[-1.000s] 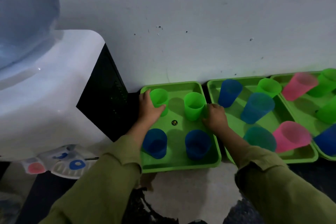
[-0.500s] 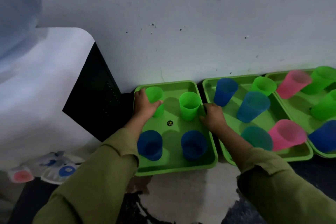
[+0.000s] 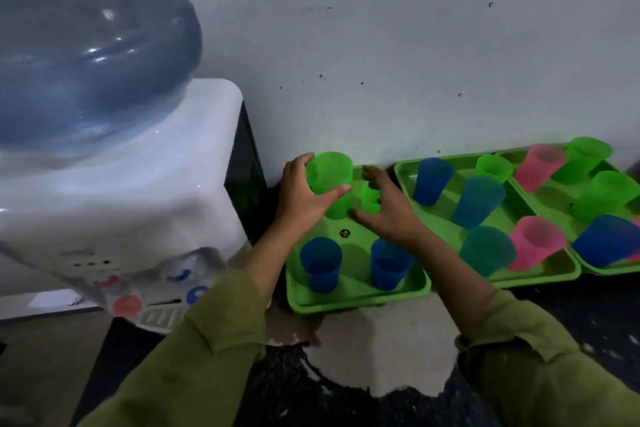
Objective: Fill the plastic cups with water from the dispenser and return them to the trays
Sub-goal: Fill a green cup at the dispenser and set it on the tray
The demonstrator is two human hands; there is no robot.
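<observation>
Obscured: the second green cup (image 3: 370, 198) shows only as a patch between the thumb and fingers of the right hand (image 3: 389, 210). That hand arches over it with fingers spread, and whether it touches the cup cannot be told. The far tray (image 3: 595, 270) is cut by the right frame edge, where a pink sliver may be a further cup. The water bottle (image 3: 86, 45) on the dispenser (image 3: 131, 184) is cut off at top and left. Water levels in the cups cannot be made out.

Count: three green trays stand side by side along the wall (image 3: 415, 45).
- The near tray (image 3: 356, 303), just beside the dispenser, holds two blue cups (image 3: 320, 263) at the front and two green ones at the back.
- The middle tray (image 3: 540, 278) holds five cups: two blue, one green, one teal, one pink.
- The far tray shows four whole cups: two green, one pink, one blue.

Orientation: the green cup (image 3: 329, 184) is upright over the near tray's back left corner, mouth up, long axis vertical. The left hand (image 3: 301, 198) grasps it, with the thumb across the near side and the fingers round the far side. Whether its base rests on the tray cannot be told.
</observation>
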